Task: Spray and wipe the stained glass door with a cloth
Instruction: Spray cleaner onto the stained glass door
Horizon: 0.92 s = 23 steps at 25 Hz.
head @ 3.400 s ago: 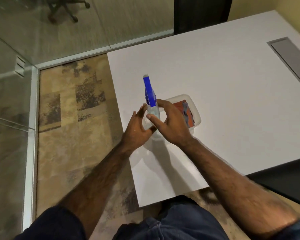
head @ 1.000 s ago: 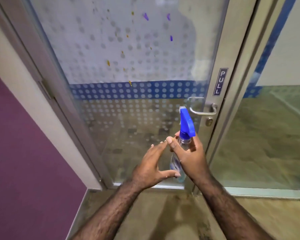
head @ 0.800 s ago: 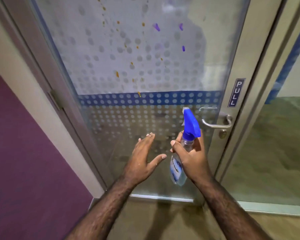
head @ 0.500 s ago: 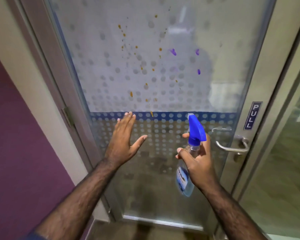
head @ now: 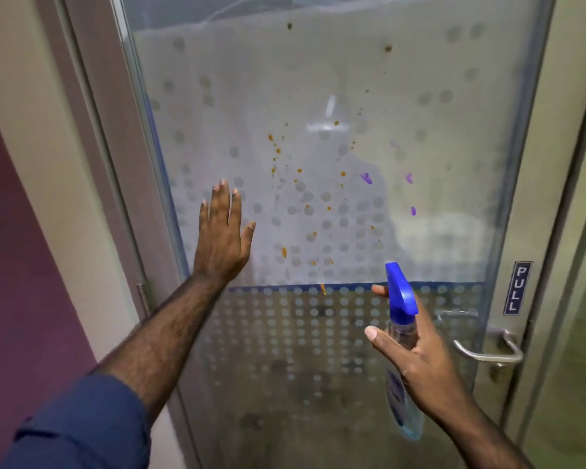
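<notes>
From the head view, the glass door fills the scene, its orange and purple stains unwiped. The left hand lies flat and open on the left of the pane. The right hand grips the spray bottle, nozzle up. Spraying seems about to begin; no cloth shows.

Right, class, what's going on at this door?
A person is about to clean a stained glass door. The right hand grips a spray bottle aimed towards orange and purple splatters. The left hand is raised flat near the glass. No cloth is in view.
</notes>
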Tool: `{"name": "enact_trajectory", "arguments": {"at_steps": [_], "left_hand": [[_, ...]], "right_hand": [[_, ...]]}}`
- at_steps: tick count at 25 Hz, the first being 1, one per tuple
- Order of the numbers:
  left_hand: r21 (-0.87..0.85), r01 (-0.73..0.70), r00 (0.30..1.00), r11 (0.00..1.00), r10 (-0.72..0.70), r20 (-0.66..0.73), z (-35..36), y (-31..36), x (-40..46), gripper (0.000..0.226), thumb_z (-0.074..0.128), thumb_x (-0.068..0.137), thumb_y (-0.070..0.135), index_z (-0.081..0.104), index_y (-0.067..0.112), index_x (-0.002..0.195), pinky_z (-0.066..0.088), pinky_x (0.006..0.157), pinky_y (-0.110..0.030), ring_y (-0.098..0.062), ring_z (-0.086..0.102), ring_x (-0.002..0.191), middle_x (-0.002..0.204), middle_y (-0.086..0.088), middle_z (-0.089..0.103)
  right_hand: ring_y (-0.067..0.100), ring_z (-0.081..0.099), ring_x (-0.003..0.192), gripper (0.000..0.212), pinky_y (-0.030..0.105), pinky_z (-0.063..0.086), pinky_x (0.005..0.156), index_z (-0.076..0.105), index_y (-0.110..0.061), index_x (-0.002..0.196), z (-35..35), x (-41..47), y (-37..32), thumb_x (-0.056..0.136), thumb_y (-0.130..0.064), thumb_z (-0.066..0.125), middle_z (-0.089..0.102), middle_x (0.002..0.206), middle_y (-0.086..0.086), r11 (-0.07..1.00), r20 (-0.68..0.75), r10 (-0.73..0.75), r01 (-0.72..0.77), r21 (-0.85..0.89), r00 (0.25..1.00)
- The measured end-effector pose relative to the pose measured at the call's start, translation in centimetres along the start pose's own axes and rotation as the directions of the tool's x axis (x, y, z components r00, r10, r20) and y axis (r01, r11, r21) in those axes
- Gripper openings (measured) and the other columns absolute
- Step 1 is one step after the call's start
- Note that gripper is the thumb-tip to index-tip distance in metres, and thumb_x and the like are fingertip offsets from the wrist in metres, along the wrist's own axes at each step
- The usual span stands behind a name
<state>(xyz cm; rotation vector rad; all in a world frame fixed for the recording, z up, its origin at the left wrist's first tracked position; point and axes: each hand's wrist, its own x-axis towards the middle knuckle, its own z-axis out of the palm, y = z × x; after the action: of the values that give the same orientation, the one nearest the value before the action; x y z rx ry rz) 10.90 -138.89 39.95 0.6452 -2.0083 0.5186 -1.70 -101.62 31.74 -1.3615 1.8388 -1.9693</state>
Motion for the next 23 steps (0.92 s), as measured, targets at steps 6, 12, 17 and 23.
{"name": "enact_trajectory", "arguments": {"at_steps": [6,12,17,23], "left_hand": [[0.094,-0.035,0.999,0.995,0.036,-0.006,2.8,-1.9,3.4,0.075,0.018,0.113,0.050,0.004,0.004,0.171,0.006,0.133,-0.067,-0.042,-0.001,0.167,0.179,-0.026,-0.002],[0.056,-0.084,0.990,0.995,0.090,-0.104,5.3,-3.6,3.6,0.077,0.025,0.113,0.053,0.003,0.009,0.172,0.006,0.134,-0.065,-0.039,0.002,0.168,0.179,-0.024,0.003],[0.025,-0.113,0.980,0.993,0.116,-0.160,5.6,-3.9,3.6,0.076,0.028,0.113,0.052,0.011,0.007,0.172,0.006,0.134,-0.065,-0.040,0.007,0.167,0.178,-0.025,0.008],[0.021,-0.107,0.984,0.994,0.109,-0.139,5.2,-3.8,3.7,0.076,0.022,0.113,0.055,0.009,0.008,0.172,0.004,0.135,-0.064,-0.038,0.004,0.168,0.179,-0.023,0.005]], "right_hand": [[0.004,0.068,0.112,0.058,0.025,0.050,0.098,0.062,-0.032,0.140,1.5,1.6,0.0,0.092,-0.007,0.083,0.069,0.135,-0.023,1.000,-0.107,0.001,-0.002,-0.014,0.994],[0.010,0.067,0.120,0.057,0.035,0.050,0.104,0.061,-0.034,0.142,3.2,2.5,0.6,0.093,-0.022,0.087,0.067,0.144,-0.017,1.000,-0.111,-0.018,0.017,-0.011,0.994],[0.014,0.068,0.116,0.051,0.054,0.057,0.106,0.062,-0.044,0.137,5.6,2.7,0.5,0.093,-0.032,0.085,0.068,0.141,-0.015,1.000,-0.103,-0.006,0.005,-0.003,0.995],[0.016,0.073,0.098,0.045,0.057,0.064,0.094,0.062,-0.030,0.134,7.6,3.2,-0.1,0.096,-0.021,0.083,0.070,0.125,-0.017,1.000,-0.128,-0.002,0.002,-0.002,0.992]]}}
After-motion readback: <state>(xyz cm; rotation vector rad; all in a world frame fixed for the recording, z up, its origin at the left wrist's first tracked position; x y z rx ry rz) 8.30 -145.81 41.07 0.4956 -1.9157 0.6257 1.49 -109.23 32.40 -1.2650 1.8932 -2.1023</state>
